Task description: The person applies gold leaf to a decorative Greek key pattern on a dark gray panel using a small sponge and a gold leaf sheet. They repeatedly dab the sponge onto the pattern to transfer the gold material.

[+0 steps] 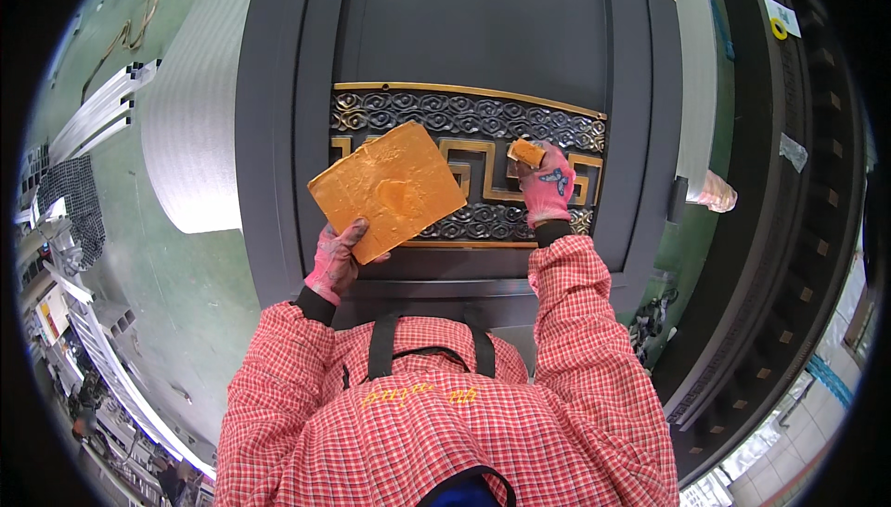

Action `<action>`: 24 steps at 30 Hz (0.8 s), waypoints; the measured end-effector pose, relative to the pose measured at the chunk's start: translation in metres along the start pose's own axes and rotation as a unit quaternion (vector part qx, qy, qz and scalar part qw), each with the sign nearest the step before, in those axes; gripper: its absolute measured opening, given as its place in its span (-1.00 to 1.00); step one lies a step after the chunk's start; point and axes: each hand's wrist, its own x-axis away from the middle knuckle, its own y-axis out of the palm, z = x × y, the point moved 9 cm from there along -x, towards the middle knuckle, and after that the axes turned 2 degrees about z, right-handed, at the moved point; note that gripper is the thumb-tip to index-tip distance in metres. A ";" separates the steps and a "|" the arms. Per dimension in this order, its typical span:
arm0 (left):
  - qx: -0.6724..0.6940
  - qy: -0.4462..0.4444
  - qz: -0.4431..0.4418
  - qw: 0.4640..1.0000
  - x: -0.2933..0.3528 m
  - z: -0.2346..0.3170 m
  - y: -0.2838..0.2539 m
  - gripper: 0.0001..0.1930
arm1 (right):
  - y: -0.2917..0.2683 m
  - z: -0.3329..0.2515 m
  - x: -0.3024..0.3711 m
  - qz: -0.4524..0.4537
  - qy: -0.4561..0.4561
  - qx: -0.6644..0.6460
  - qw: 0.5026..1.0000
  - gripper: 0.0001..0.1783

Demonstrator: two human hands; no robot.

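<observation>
My left hand point(333, 260), in a pink glove with bare fingertips, grips the lower left edge of a flat board point(390, 189) smeared with orange-gold paint. The board is tilted and hides part of the decorated band below it. In my right hand point(549, 193), also gloved in pink, is a small sponge-like block point(527, 153) with the same gold colour on its face. That hand is over the right part of a dark grey door-like panel point(483, 24), at a gold-edged key-pattern strip point(476, 156). Rows of dark swirl relief point(464, 115) with golden highlights run above and below the strip.
Pale sheeting point(200, 126) lies along the panel's left side on a green floor point(186, 293). Farther left are metal profiles point(107, 112) and a rope point(139, 29). A long dark beam point(770, 182) runs along the right, with a yellow tape roll point(779, 29) on it.
</observation>
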 end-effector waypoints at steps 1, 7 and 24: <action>0.000 0.001 0.001 1.000 0.000 0.000 -0.001 -0.55 | 0.000 0.001 0.003 0.007 -0.011 0.000 1.000 -0.69; 0.001 -0.014 0.012 1.000 -0.001 -0.002 -0.002 -0.52 | 0.001 0.016 0.030 -0.035 -0.027 0.011 0.999 -0.69; -0.006 -0.009 -0.039 0.999 -0.005 -0.005 0.031 -0.52 | -0.025 -0.117 0.059 -0.066 -0.231 -0.154 0.958 -0.57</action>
